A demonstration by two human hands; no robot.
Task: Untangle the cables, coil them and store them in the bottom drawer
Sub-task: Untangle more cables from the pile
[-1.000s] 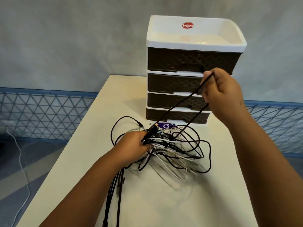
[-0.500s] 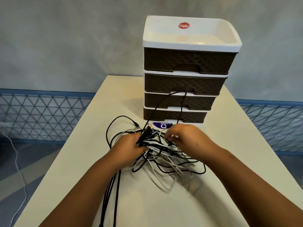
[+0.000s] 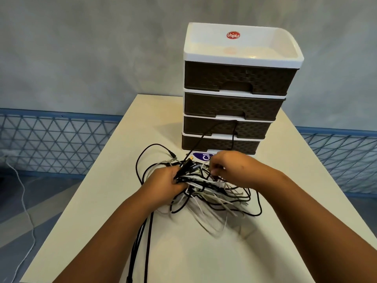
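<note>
1. The tangle of cables, black and white strands mixed, lies on the worktop just in front of the drawer unit, touching both hands.
2. The left hand sits at the side of the tangle away from the drawer unit's right half; its fingers are curled round a bundle of black cables and plug ends, gripping them.
3. The right hand is on top of the tangle, nearest the drawer unit; its fingers are bent down and pinch into the strands, though which strand they hold cannot be told.
4. The gripped plug ends point up and toward the drawer unit. One black loop rises from the tangle against the fronts of the two lower drawers.
5. Two or three black cables run from the left hand straight away from the drawer unit and off the near worktop edge.
6. The bottom drawer is closed, directly behind the tangle; a blue-and-white label lies at its foot.
7. Bare worktop lies on both sides of the tangle and between it and the near edge.
</note>
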